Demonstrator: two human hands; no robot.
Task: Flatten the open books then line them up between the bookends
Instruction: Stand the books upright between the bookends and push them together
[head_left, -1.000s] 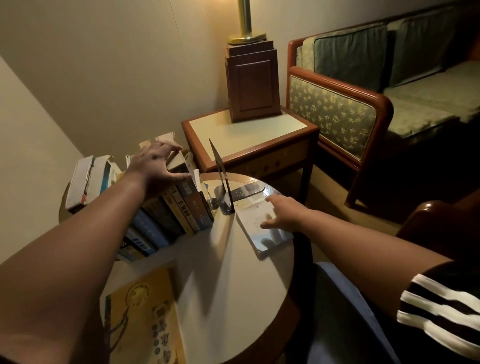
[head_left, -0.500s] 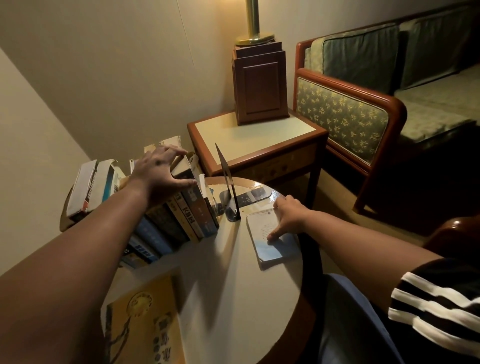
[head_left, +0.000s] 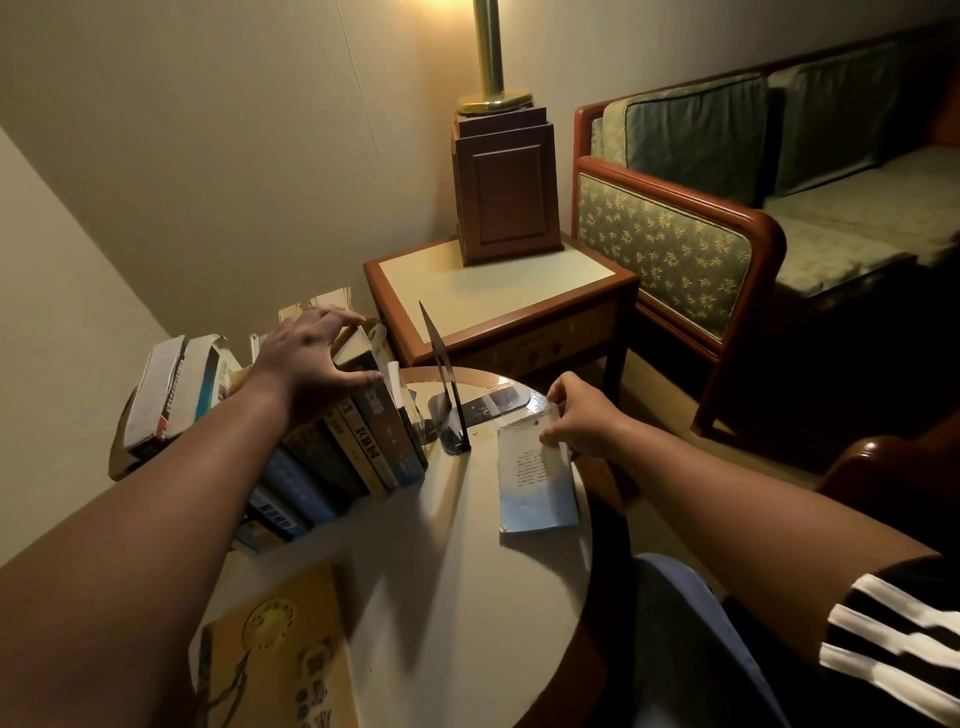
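Both hands work: left hand (head_left: 311, 358) spread atop the row of books (head_left: 358, 441); right hand (head_left: 576, 415) pinches the blue book (head_left: 535, 483).

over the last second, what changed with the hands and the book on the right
The right hand went from resting flat on the pale blue book to pinching its far edge, fingers curled; whether that edge is lifted cannot be told. The left hand stays pressed on top of the row of upright books. The black bookend and the yellow book have not moved.
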